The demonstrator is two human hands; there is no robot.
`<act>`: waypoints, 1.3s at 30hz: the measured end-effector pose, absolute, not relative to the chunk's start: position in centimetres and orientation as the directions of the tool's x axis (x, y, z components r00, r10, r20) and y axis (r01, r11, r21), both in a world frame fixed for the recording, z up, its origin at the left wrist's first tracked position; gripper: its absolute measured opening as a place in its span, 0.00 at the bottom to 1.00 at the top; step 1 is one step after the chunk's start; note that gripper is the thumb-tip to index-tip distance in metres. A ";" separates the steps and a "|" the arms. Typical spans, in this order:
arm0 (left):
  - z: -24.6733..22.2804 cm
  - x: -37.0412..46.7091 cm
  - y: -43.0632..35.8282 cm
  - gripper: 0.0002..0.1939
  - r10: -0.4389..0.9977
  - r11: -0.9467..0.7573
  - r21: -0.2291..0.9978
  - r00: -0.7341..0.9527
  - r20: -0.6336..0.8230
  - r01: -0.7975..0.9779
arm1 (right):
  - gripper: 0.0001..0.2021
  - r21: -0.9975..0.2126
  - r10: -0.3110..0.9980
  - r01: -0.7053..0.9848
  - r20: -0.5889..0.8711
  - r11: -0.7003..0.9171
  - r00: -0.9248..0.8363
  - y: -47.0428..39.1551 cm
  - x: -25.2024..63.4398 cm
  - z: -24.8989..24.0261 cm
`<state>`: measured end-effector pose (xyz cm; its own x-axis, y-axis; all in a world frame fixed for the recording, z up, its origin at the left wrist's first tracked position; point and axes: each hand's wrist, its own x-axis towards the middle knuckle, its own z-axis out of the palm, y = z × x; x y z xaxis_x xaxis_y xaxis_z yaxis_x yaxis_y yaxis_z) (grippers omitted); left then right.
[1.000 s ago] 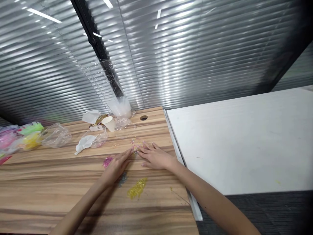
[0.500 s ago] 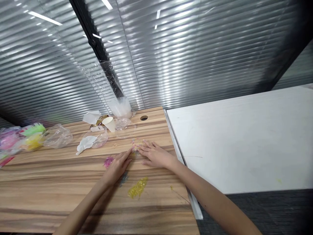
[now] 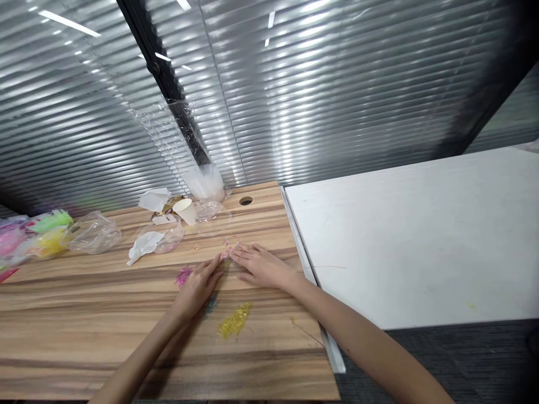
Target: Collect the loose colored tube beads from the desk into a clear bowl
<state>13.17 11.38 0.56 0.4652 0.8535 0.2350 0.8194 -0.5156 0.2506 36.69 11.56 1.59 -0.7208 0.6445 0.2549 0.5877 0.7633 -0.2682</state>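
Note:
My left hand [image 3: 199, 287] lies on the wooden table [image 3: 105, 320], its fingertips at a small mixed pile of pink and yellow shreds [image 3: 228, 255]. From the right, my right hand [image 3: 261, 266] rests flat with fingers spread, its fingertips at the same pile and close to the left fingertips. Beside the left hand is a clump of pink shreds [image 3: 183, 276]. Dark blue-grey shreds [image 3: 210, 304] lie just below that hand, and a larger yellow clump [image 3: 234, 320] sits nearer the front edge.
Behind the hands are a paper cup [image 3: 185, 211], a clear lid [image 3: 214, 220], a white tissue [image 3: 144, 246] and a white bag [image 3: 207, 183]. Further left are a clear plastic container [image 3: 95, 233] and colourful bags [image 3: 50, 241]. A white table [image 3: 412, 241] adjoins on the right.
The view has shifted slightly. My right hand's fingers have moved a little left, closer to my left fingertips; the pile between them looks more covered.

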 end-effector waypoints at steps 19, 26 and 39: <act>2.3 14.9 9.9 0.24 0.863 -0.505 0.372 0.469 0.189 0.779 | 0.23 -0.304 0.710 0.642 0.308 0.704 -0.634 12.8 37.7 1.4; 1.9 14.8 9.6 0.23 0.833 -0.553 0.282 0.525 0.173 0.784 | 0.21 -0.301 0.701 0.633 0.321 0.713 -0.637 12.8 37.6 1.4; 3.8 16.4 7.4 0.19 0.785 -0.617 0.289 0.597 0.165 0.732 | 0.25 -0.277 0.710 0.655 0.323 0.703 -0.626 13.0 37.4 0.9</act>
